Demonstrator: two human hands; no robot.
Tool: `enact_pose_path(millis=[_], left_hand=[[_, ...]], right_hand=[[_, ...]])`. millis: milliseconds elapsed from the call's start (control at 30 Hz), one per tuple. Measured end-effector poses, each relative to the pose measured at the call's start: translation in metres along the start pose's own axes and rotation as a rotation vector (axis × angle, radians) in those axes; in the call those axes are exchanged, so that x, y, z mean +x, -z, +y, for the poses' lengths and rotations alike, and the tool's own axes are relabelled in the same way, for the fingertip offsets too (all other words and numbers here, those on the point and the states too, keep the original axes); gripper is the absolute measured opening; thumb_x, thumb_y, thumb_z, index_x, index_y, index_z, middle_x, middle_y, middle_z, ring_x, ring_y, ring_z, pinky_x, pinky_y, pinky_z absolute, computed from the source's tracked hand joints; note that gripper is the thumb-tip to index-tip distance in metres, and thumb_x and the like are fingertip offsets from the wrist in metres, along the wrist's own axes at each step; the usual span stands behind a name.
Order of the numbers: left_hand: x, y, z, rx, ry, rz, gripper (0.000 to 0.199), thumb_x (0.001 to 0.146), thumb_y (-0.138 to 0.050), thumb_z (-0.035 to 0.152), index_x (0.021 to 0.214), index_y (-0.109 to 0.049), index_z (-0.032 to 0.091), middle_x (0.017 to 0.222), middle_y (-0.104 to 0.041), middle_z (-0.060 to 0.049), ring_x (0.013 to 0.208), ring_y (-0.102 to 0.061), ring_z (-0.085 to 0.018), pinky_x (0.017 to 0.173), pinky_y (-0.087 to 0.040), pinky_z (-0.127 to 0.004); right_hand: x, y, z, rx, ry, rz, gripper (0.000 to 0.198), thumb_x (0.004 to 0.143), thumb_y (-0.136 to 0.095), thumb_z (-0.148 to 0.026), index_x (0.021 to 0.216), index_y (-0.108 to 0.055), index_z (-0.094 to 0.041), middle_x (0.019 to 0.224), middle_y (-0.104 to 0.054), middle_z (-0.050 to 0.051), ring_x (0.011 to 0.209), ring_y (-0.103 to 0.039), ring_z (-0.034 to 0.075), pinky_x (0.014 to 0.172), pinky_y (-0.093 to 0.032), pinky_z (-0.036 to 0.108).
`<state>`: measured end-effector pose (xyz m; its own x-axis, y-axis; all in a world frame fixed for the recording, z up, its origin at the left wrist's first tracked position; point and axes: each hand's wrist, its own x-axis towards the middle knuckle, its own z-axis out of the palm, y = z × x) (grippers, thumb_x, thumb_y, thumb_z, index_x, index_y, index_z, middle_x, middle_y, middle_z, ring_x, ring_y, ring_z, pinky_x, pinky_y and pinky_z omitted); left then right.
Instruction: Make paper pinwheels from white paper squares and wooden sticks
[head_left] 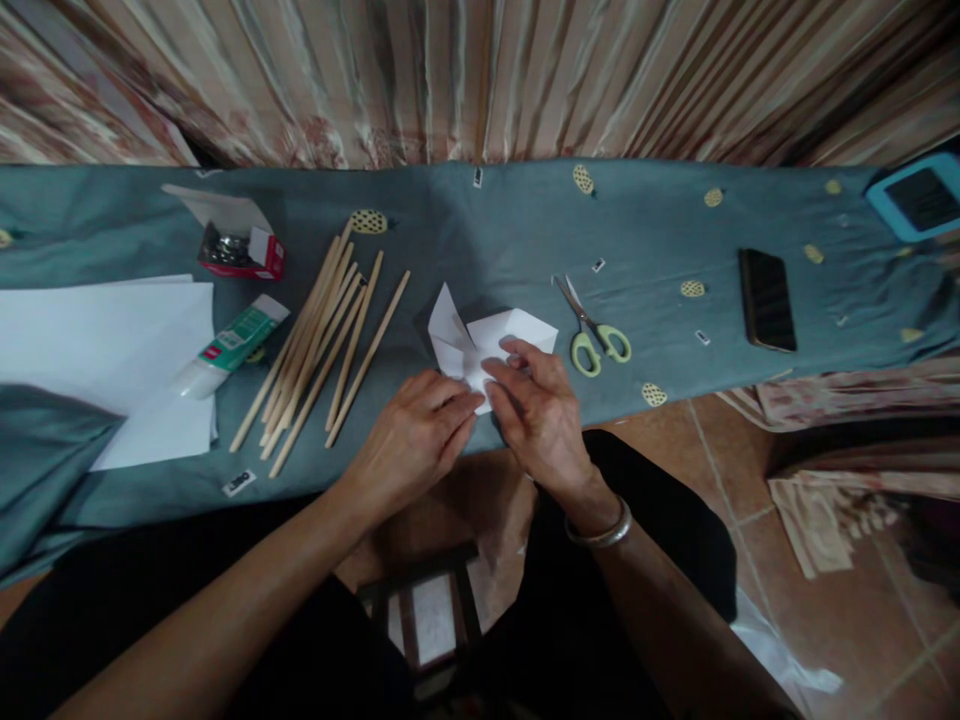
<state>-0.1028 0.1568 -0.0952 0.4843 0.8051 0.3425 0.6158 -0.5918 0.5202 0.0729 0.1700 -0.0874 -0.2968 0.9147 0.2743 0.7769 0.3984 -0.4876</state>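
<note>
Head, folded paper (512, 329), illegible tube label (241, 334)

Wht paper (496, 331), part-folded, pointed flap up, L side.

Setting, viewed from above. A pleated beige curtain (390, 80) with reddish patterning at its lower edge spans the background. Before it, a teal cloth (660, 245) printed with yellow oval motifs and small white labels covers a long, narrow table. Below lies a floor (667, 460) of orange-brown tiles with pale joints; patterned fabric (847, 395) hangs at right. Lighting is dim, shadows soft.
</note>
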Motion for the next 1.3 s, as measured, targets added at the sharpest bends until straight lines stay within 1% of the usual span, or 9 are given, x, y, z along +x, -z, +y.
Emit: enact_pose_path(millis=[167, 300, 400, 600, 900, 967, 1067, 1167, 1300], left_hand=[[0.0, 0.0, 0.0, 0.01, 0.003, -0.007, 0.021, 0.093, -0.049, 0.018, 0.106, -0.064, 0.014, 0.094, -0.066, -0.007, 0.089, -0.059, -0.02, 0.08, -0.053, -0.037], [0.001, 0.001, 0.0, 0.018, 0.009, -0.014, 0.021, 0.093, -0.049, 0.018, 0.105, -0.065, 0.014, 0.094, -0.066, -0.008, 0.09, -0.059, -0.02, 0.08, -0.053, -0.037], [0.001, 0.002, 0.001, 0.025, -0.003, -0.012, 0.021, 0.092, -0.049, 0.017, 0.105, -0.065, 0.013, 0.093, -0.066, -0.008, 0.089, -0.058, -0.02, 0.078, -0.052, -0.037], [0.001, 0.007, 0.004, 0.128, 0.01, -0.046, 0.021, 0.092, -0.051, 0.021, 0.106, -0.065, 0.016, 0.095, -0.063, -0.008, 0.088, -0.056, -0.022, 0.074, -0.049, -0.038], [0.002, 0.004, 0.001, 0.197, -0.049, -0.037, 0.016, 0.09, -0.055, 0.021, 0.101, -0.065, 0.015, 0.091, -0.063, -0.007, 0.085, -0.054, -0.023, 0.069, -0.043, -0.036], [0.002, 0.004, 0.001, 0.202, -0.061, -0.026, 0.017, 0.09, -0.054, 0.021, 0.101, -0.065, 0.014, 0.092, -0.063, -0.008, 0.087, -0.054, -0.024, 0.071, -0.044, -0.037], [0.002, 0.005, 0.002, 0.212, -0.056, -0.04, 0.018, 0.091, -0.053, 0.02, 0.102, -0.065, 0.014, 0.094, -0.064, -0.009, 0.088, -0.055, -0.024, 0.073, -0.044, -0.037], [0.003, 0.007, 0.003, 0.226, -0.07, -0.045, 0.018, 0.091, -0.053, 0.02, 0.102, -0.065, 0.015, 0.093, -0.065, -0.009, 0.087, -0.056, -0.023, 0.072, -0.043, -0.036], [0.003, 0.011, -0.001, 0.247, -0.105, -0.04, 0.018, 0.091, -0.052, 0.019, 0.102, -0.066, 0.016, 0.093, -0.065, -0.009, 0.086, -0.057, -0.023, 0.071, -0.044, -0.037]], right_hand=[[0.0, 0.0, -0.001, -0.046, 0.01, -0.043, 0.027, 0.093, -0.045, -0.021, 0.113, -0.064, -0.023, 0.13, -0.053, 0.009, 0.106, -0.053, 0.024, 0.096, -0.047, 0.043], [-0.004, 0.001, -0.002, -0.09, 0.0, -0.113, 0.036, 0.09, -0.043, -0.017, 0.12, -0.059, -0.028, 0.138, -0.045, 0.008, 0.115, -0.049, 0.029, 0.096, -0.044, 0.049], [-0.007, 0.0, -0.004, -0.152, 0.015, -0.148, 0.038, 0.089, -0.043, -0.018, 0.124, -0.057, -0.026, 0.14, -0.044, 0.011, 0.118, -0.046, 0.033, 0.093, -0.042, 0.052], [-0.007, -0.005, -0.007, -0.253, 0.059, -0.14, 0.035, 0.09, -0.044, -0.019, 0.122, -0.058, -0.017, 0.133, -0.052, 0.014, 0.114, -0.047, 0.031, 0.086, -0.042, 0.045], [-0.003, -0.005, -0.007, -0.167, 0.062, -0.14, 0.036, 0.089, -0.044, -0.014, 0.121, -0.06, -0.015, 0.125, -0.059, 0.012, 0.109, -0.05, 0.028, 0.091, -0.041, 0.042], [-0.003, 0.001, -0.003, -0.107, 0.051, -0.121, 0.038, 0.089, -0.042, -0.012, 0.121, -0.061, -0.016, 0.123, -0.061, 0.011, 0.109, -0.052, 0.027, 0.093, -0.043, 0.043], [0.001, 0.011, 0.008, -0.023, 0.029, -0.025, 0.041, 0.09, -0.037, -0.012, 0.125, -0.059, -0.017, 0.124, -0.061, 0.011, 0.115, -0.053, 0.025, 0.1, -0.042, 0.045], [0.009, 0.019, 0.024, -0.067, -0.014, 0.066, 0.045, 0.091, -0.036, -0.015, 0.133, -0.051, -0.015, 0.132, -0.057, 0.013, 0.126, -0.049, 0.026, 0.106, -0.038, 0.05], [0.017, 0.022, 0.037, -0.092, -0.009, 0.013, 0.046, 0.093, -0.038, -0.021, 0.138, -0.045, -0.011, 0.138, -0.054, 0.018, 0.129, -0.048, 0.029, 0.104, -0.04, 0.051]])
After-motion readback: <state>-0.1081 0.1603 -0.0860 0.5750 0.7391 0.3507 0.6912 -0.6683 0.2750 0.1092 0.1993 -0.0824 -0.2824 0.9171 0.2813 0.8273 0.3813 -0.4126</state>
